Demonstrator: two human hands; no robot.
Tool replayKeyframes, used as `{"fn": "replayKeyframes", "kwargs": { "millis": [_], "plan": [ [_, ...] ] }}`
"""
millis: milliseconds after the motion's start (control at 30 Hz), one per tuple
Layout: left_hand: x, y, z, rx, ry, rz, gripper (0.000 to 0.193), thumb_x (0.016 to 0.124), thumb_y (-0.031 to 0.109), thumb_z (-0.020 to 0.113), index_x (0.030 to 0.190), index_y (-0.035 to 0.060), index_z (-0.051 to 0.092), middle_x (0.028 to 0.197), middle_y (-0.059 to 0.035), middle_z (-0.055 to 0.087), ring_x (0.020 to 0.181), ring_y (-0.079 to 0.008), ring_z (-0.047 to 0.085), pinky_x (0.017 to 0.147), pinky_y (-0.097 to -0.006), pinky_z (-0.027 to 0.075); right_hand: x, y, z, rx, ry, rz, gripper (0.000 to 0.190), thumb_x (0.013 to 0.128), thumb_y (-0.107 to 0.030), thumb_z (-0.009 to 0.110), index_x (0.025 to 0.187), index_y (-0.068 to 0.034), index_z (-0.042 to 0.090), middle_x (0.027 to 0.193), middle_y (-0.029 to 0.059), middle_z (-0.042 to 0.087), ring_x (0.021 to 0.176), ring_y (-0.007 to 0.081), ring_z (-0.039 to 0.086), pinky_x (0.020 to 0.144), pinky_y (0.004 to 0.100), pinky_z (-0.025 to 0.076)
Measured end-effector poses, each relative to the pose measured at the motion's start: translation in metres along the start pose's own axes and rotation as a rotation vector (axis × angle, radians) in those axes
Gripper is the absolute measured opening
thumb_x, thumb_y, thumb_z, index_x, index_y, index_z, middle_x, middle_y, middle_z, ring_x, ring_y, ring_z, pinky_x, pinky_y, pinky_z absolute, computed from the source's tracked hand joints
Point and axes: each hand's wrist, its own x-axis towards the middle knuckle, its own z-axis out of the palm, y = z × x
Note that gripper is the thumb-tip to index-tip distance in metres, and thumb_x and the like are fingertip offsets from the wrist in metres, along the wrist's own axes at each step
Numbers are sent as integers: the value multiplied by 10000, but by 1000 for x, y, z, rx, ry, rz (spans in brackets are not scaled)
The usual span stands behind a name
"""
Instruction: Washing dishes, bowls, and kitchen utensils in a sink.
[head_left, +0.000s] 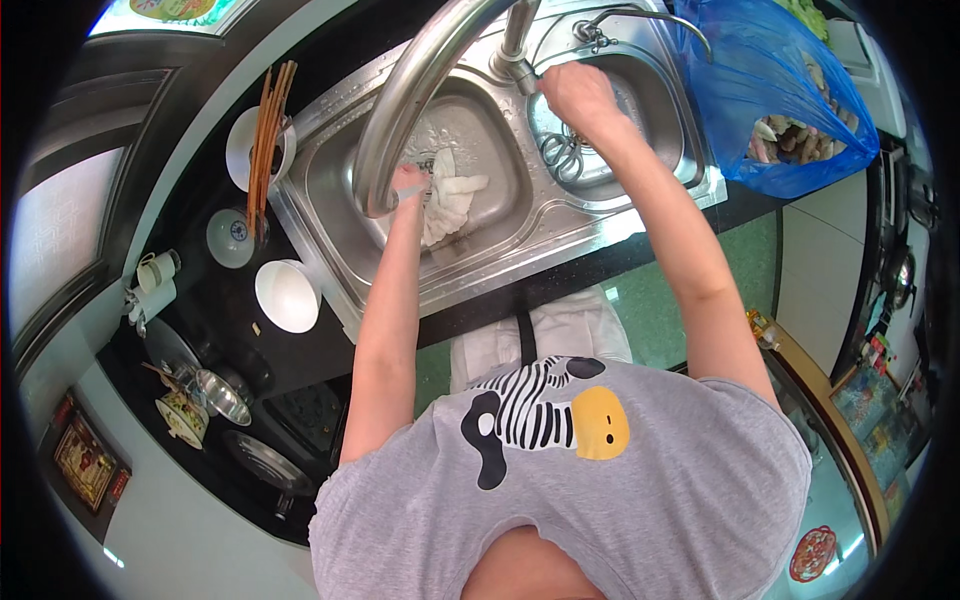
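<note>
My left hand (411, 180) is low in the left basin (495, 202) of a steel double sink, beside a wet white cloth (451, 196); the faucet spout (390, 112) partly hides it, and its grip cannot be told. My right hand (574, 88) is at the faucet's handle (525, 76), at the edge of the right basin (660, 112); its fingers are mostly hidden. Scissors with dark handles (562, 156) lie in the right basin, below my right hand.
Chopsticks (268, 142) rest across a white bowl (238, 154) left of the sink. Two more bowls (288, 296) (231, 238) stand nearby. A blue plastic bag (780, 82) holding pale, brownish pieces (802, 141) sits right of the sink. A thin second tap (652, 15) arches behind the right basin.
</note>
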Motion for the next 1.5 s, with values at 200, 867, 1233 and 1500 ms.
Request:
{"fn": "replayKeyframes", "kwargs": {
  "millis": [200,867,1233,1500],
  "plan": [
    [-21,-33,-10,840,-438,-129,341,736,207,692,1040,61,644,1108,-219,581,1108,-363,538,838,-443,468,16,5,-16,107,-92,37,313,879,-296,574,790,-20,692,767,216,660,743,370,654,682,456,518],
    [-142,250,-10,-324,-335,236,115,848,35,604,958,3,599,967,-121,607,903,-237,613,755,-324,506,-109,10,21,1930,-475,204,402,871,-219,658,1223,-66,537,1090,20,613,1006,103,586,783,266,496],
    [-139,184,150,1251,-951,687,392,893,426,544,1040,100,704,1087,-92,634,1164,-253,457,913,-459,379,-60,139,99,507,108,580,437,839,-320,665,1197,-89,568,1162,134,566,1089,274,532,923,413,442],
    [-150,223,113,1009,-842,776,332,810,426,631,917,130,735,1004,-102,630,1133,-290,451,972,-432,332,-21,108,184,323,10,543,496,822,-286,649,1301,-271,521,1349,109,408,1241,324,377,990,515,362]
  ]
}}
